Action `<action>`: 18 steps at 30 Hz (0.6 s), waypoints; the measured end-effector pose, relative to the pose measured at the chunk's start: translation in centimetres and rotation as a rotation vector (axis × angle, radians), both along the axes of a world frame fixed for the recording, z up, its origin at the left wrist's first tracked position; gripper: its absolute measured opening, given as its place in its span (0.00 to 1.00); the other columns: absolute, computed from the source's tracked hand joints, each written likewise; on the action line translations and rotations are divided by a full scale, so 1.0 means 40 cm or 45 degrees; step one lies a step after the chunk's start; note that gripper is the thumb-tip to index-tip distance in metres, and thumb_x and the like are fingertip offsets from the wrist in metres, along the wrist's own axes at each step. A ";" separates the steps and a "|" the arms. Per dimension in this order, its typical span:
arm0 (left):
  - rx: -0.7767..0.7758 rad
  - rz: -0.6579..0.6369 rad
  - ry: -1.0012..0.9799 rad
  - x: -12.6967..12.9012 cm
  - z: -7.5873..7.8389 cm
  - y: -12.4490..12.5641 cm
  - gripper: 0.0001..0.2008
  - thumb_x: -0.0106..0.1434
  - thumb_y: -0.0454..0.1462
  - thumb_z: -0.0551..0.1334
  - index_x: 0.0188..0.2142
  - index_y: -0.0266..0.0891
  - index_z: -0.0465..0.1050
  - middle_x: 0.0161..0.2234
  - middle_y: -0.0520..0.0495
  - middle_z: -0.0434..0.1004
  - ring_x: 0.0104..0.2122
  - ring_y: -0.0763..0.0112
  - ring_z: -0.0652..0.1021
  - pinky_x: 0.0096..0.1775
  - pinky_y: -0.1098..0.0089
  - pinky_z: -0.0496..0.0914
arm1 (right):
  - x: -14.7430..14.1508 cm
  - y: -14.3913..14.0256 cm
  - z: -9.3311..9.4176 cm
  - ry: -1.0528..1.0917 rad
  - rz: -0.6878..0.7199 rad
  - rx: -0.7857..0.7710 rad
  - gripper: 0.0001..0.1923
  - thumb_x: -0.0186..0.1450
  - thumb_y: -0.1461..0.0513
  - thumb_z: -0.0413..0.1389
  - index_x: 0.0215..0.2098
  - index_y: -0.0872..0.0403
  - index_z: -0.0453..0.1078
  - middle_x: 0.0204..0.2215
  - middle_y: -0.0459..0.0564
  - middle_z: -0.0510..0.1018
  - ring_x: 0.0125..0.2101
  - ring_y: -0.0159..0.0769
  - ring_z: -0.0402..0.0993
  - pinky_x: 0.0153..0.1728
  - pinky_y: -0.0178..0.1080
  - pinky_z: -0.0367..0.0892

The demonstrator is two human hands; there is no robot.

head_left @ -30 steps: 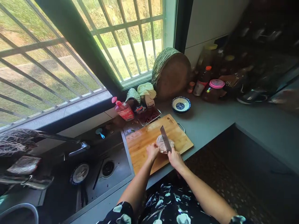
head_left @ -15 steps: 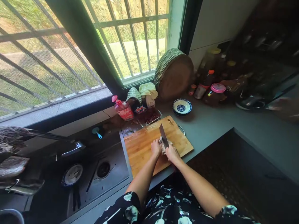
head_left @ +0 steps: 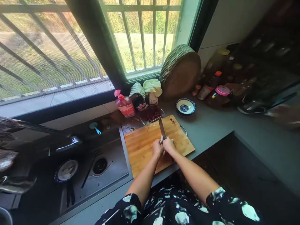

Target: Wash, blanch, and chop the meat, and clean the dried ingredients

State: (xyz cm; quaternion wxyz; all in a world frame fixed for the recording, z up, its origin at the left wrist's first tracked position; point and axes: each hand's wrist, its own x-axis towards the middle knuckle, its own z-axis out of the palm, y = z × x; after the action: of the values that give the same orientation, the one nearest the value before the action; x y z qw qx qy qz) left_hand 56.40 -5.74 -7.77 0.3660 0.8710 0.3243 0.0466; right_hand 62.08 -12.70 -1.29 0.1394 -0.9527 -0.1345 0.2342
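Comparing with the view a second ago, the hands are found drawn together over the meat. The left hand [head_left: 157,148] is now pressed against the right hand [head_left: 169,145], where a gap with pale meat showing was seen before. The meat [head_left: 163,152] is almost wholly covered; only a sliver is seen between and below the hands. It lies on the board [head_left: 142,147], right of centre, toward the near edge.

The knife [head_left: 162,129] is held in the right hand, fingers closed round the handle. The blade is pointed toward the board's far edge and is seen edge-on, more upright than before. The left fingers are curled down onto the meat, holding it; their tips are hidden.

Judgement: the blade is being worked deeper into the meat while the piece is pinned closer, so a cut is taken to be in progress, not finished. No separated slice can be made out.

At the board's far edge a tray [head_left: 152,114] of red pieces is noted. A bowl [head_left: 185,107] stands on the counter [head_left: 211,125] beyond the far right corner. A sink [head_left: 93,168] adjoins the left edge.
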 end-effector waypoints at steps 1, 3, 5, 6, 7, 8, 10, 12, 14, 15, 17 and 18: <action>-0.021 0.030 -0.016 0.000 -0.002 0.000 0.08 0.56 0.31 0.55 0.33 0.36 0.71 0.36 0.44 0.73 0.37 0.66 0.70 0.39 0.71 0.62 | -0.005 -0.004 0.000 -0.009 0.006 0.004 0.15 0.63 0.64 0.43 0.43 0.62 0.66 0.38 0.63 0.75 0.42 0.41 0.72 0.41 0.36 0.64; -0.073 0.099 -0.048 0.004 -0.005 0.004 0.08 0.55 0.30 0.56 0.35 0.37 0.70 0.37 0.44 0.73 0.38 0.67 0.71 0.40 0.71 0.62 | -0.023 -0.022 -0.002 -0.002 0.005 0.042 0.15 0.63 0.64 0.42 0.42 0.62 0.66 0.36 0.62 0.76 0.37 0.39 0.74 0.37 0.35 0.66; -0.123 0.164 -0.069 0.009 -0.010 0.009 0.10 0.54 0.30 0.57 0.36 0.37 0.70 0.38 0.45 0.73 0.39 0.68 0.71 0.40 0.72 0.62 | -0.047 -0.044 -0.008 0.085 0.000 0.072 0.16 0.64 0.63 0.41 0.42 0.62 0.66 0.34 0.61 0.76 0.30 0.36 0.76 0.31 0.33 0.66; -0.138 0.180 -0.079 0.011 -0.012 0.011 0.10 0.54 0.29 0.57 0.37 0.37 0.69 0.38 0.45 0.73 0.39 0.68 0.71 0.41 0.72 0.62 | -0.057 -0.052 -0.011 0.112 -0.009 0.076 0.16 0.64 0.63 0.40 0.42 0.63 0.65 0.33 0.60 0.76 0.27 0.35 0.75 0.29 0.33 0.66; -0.145 0.183 -0.086 0.012 -0.015 0.013 0.10 0.53 0.29 0.57 0.37 0.37 0.69 0.38 0.45 0.73 0.39 0.68 0.71 0.41 0.72 0.62 | -0.064 -0.055 -0.014 0.120 -0.018 0.071 0.16 0.64 0.64 0.40 0.42 0.63 0.65 0.32 0.60 0.76 0.26 0.35 0.75 0.28 0.33 0.66; -0.143 0.173 -0.091 0.010 -0.018 0.015 0.10 0.54 0.29 0.57 0.36 0.37 0.69 0.37 0.46 0.73 0.39 0.68 0.71 0.41 0.72 0.62 | -0.067 -0.053 -0.016 0.109 -0.025 0.065 0.16 0.64 0.64 0.40 0.42 0.63 0.65 0.31 0.60 0.76 0.27 0.35 0.75 0.28 0.34 0.66; -0.115 0.124 -0.097 0.002 -0.023 0.015 0.09 0.54 0.29 0.56 0.35 0.37 0.70 0.36 0.45 0.72 0.39 0.68 0.71 0.40 0.72 0.62 | -0.061 -0.035 -0.020 0.027 -0.035 0.057 0.16 0.64 0.63 0.40 0.42 0.62 0.65 0.33 0.60 0.76 0.31 0.38 0.75 0.31 0.35 0.66; -0.082 0.057 -0.106 -0.012 -0.026 0.012 0.09 0.55 0.28 0.54 0.33 0.37 0.71 0.34 0.45 0.72 0.38 0.67 0.71 0.40 0.71 0.63 | -0.045 -0.008 -0.025 -0.063 -0.042 0.041 0.15 0.64 0.63 0.41 0.40 0.62 0.66 0.35 0.61 0.76 0.35 0.40 0.75 0.34 0.36 0.65; -0.074 0.024 -0.146 -0.029 -0.027 0.009 0.11 0.54 0.27 0.53 0.32 0.37 0.72 0.34 0.45 0.72 0.38 0.67 0.71 0.40 0.71 0.63 | -0.030 0.014 -0.032 -0.127 -0.044 0.019 0.15 0.64 0.62 0.42 0.40 0.61 0.67 0.35 0.61 0.76 0.38 0.41 0.73 0.36 0.37 0.65; -0.091 0.040 -0.178 -0.036 -0.027 0.008 0.11 0.53 0.26 0.53 0.32 0.37 0.72 0.34 0.45 0.72 0.38 0.67 0.71 0.41 0.71 0.63 | -0.025 0.020 -0.037 -0.148 -0.038 0.009 0.16 0.64 0.62 0.42 0.40 0.61 0.67 0.35 0.61 0.76 0.38 0.42 0.73 0.37 0.37 0.64; -0.182 0.137 -0.243 -0.045 -0.025 0.006 0.11 0.53 0.27 0.54 0.34 0.36 0.71 0.35 0.45 0.73 0.38 0.68 0.72 0.41 0.71 0.63 | -0.022 0.022 -0.044 -0.169 -0.010 0.005 0.16 0.64 0.62 0.41 0.41 0.62 0.66 0.35 0.61 0.76 0.38 0.41 0.73 0.36 0.36 0.64; -0.254 0.209 -0.257 -0.048 -0.023 0.005 0.11 0.53 0.28 0.55 0.35 0.36 0.70 0.35 0.45 0.73 0.38 0.68 0.72 0.40 0.71 0.64 | -0.021 0.018 -0.045 -0.168 0.002 0.006 0.15 0.64 0.62 0.42 0.41 0.62 0.66 0.35 0.61 0.76 0.37 0.41 0.73 0.36 0.36 0.63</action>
State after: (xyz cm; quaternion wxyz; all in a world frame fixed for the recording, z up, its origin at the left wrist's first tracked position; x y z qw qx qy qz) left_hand 54.50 -5.53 -8.68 0.4763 0.7919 0.3589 0.1311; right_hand 61.23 -11.98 -3.09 0.1322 -0.9656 -0.1448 0.1706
